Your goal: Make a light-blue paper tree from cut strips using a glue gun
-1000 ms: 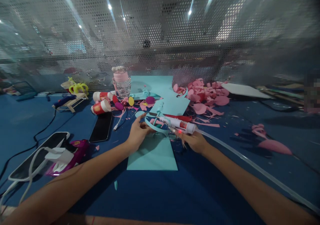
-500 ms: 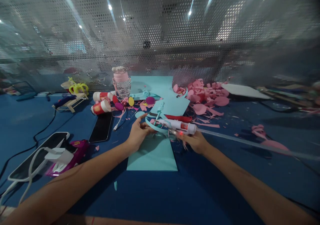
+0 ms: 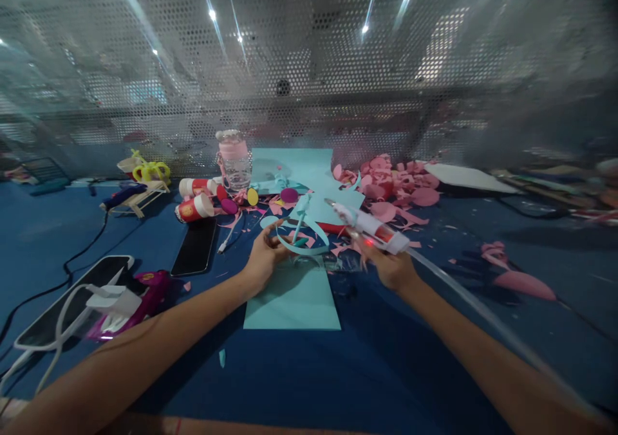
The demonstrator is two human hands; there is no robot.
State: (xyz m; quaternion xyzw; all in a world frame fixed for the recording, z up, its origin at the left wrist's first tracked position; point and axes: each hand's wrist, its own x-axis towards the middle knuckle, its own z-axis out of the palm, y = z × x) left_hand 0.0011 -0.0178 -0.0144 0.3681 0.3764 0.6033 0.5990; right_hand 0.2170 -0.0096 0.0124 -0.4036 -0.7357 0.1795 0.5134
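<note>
My right hand [image 3: 391, 264] grips a white hot glue gun [image 3: 374, 228] with a glowing red light, and a long clear glue stick [image 3: 463, 296] trails from its rear. Its metal tip points up and left, apart from the paper. My left hand [image 3: 264, 256] pinches a light blue paper piece with a curled paper strip [image 3: 311, 251] looping out to the right. A thin stem with a blue paper tuft [image 3: 303, 204] rises inside the loop. Beneath lies a light blue paper sheet [image 3: 292, 306] on the blue table. The left fingertips are partly hidden.
Pink paper scraps [image 3: 386, 181] heap at the back right. A pink-lidded bottle [image 3: 234, 158] stands at the back, near red cups [image 3: 197, 208] lying on their sides. A black phone [image 3: 196, 248] and a power bank with cables [image 3: 77, 300] lie left. A perforated metal screen [image 3: 309, 55] stands behind.
My right hand has drawn the glue gun to the right, away from the paper loop, and its tip now angles upward. The left hand stays nearly in place.
</note>
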